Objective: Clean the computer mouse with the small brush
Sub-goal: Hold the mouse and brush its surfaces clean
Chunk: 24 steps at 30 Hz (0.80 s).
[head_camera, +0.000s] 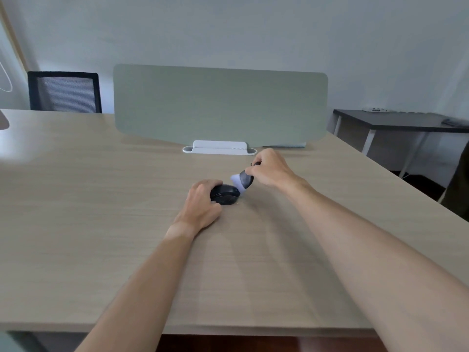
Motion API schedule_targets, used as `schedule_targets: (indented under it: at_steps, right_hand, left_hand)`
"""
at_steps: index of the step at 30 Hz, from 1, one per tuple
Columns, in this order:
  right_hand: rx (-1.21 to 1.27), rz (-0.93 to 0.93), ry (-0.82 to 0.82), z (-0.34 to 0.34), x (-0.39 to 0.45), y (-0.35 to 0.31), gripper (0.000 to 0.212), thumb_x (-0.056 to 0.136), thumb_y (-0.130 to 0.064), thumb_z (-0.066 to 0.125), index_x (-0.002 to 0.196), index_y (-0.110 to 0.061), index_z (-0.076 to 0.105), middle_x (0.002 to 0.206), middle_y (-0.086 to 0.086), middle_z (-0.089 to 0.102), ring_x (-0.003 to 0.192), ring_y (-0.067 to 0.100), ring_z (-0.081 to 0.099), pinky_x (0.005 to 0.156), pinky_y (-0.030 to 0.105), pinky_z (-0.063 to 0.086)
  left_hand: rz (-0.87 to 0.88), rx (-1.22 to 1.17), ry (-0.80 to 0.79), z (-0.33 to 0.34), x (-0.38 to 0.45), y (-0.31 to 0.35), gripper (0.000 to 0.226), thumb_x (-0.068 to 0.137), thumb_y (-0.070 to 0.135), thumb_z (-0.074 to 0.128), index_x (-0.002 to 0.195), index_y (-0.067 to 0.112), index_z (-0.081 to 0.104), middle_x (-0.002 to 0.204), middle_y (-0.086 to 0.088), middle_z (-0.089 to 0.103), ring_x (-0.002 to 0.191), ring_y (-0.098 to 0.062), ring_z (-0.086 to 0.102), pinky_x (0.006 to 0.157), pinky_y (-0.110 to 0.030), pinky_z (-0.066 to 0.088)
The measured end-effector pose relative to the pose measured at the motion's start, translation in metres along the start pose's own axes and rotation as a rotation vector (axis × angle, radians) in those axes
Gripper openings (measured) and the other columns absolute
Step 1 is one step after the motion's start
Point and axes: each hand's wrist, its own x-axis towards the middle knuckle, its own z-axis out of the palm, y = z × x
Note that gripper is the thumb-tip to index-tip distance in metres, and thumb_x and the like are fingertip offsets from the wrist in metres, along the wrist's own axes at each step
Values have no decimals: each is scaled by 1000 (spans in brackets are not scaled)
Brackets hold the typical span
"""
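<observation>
1. The dark, rounded plastic computer mouse (225,194) sits mid-way across the pale wood-grain desk (101,199), apparently tilted to expose its edge for brushing.
2. The left hand (200,207) grips the mouse, fingers curled over its far side, likely to steady it.
3. The right hand (271,168) pinches the small dark-handled brush (245,179), whose pale bristles (237,182) angle down, touching the mouse's right end.

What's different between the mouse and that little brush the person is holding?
The mouse lies on the desk, gripped by the left hand; the brush is held above the desk in the right hand. The mouse is all dark; the brush has pale bristles under a dark body. The mouse lies low and flat; the brush is tilted, bristles down toward the mouse. Both have dark bodies.
</observation>
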Motion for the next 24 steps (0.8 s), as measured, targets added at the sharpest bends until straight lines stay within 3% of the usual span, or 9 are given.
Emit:
schedule_targets:
  at_steps: [4,6,8,11,13,17,18,21,24]
  right_hand:
    - [116,67,-62,4,-5,-2,15,74,-12,67,67,-11,54,66,10,42,55,21,38,55,30,35]
    - [30,109,-51,3,-6,1,34,67,-8,71,56,-13,39,65,6,38,55,22,34,51,25,32]
    - [-13,132,-19,-1,-5,1,48,61,-5,72,57,-21,27,66,3,36,55,21,31,49,24,27]
    - [72,111,-12,0,-3,-4,23,71,-10,66,62,-11,46,65,10,41,54,22,38,55,26,34]
    - [90,110,-21,3,-5,-5,19,75,-12,66,63,-10,51,62,12,44,50,22,42,55,27,39]
    - [-41,158,-29,-1,-7,-3,58,61,-3,75,61,-26,21,65,0,24,50,15,24,43,24,22]
    - [-31,169,-27,-3,-7,-4,60,58,-2,75,61,-28,21,65,-1,23,51,14,22,43,24,21]
    - [122,196,-13,-2,-7,-3,23,68,-8,69,61,-14,48,60,10,47,47,20,40,45,22,36]
    - [108,204,-38,2,-9,-1,21,74,-10,65,61,-9,50,59,11,52,46,24,44,45,21,39]
  left_hand:
    - [25,-29,-11,1,0,-1,57,57,-1,52,100,32,67,97,11,68,94,-16,56,75,-23,37]
    - [-34,86,22,5,0,-4,62,62,3,54,114,34,65,115,13,61,112,-20,46,86,-28,28]
    - [-84,122,27,8,0,-5,65,67,4,53,124,34,61,125,10,54,118,-21,37,91,-28,20]
    - [-92,119,9,9,1,-7,65,67,3,59,125,35,61,124,7,54,119,-22,38,91,-30,23]
    - [-83,125,9,8,3,-9,66,65,3,63,122,37,62,121,7,56,118,-23,41,89,-33,29]
    - [-77,118,23,10,3,-10,68,64,0,52,123,33,63,122,5,59,120,-23,44,93,-39,38]
    - [-74,115,18,10,3,-11,69,63,0,51,122,32,63,121,4,60,119,-24,46,95,-41,40]
    - [-17,58,8,9,7,-16,67,54,1,52,110,33,67,107,5,67,104,-25,56,87,-40,49]
    - [21,24,20,8,7,-14,63,52,-5,49,103,26,71,95,4,70,91,-20,59,77,-25,44]
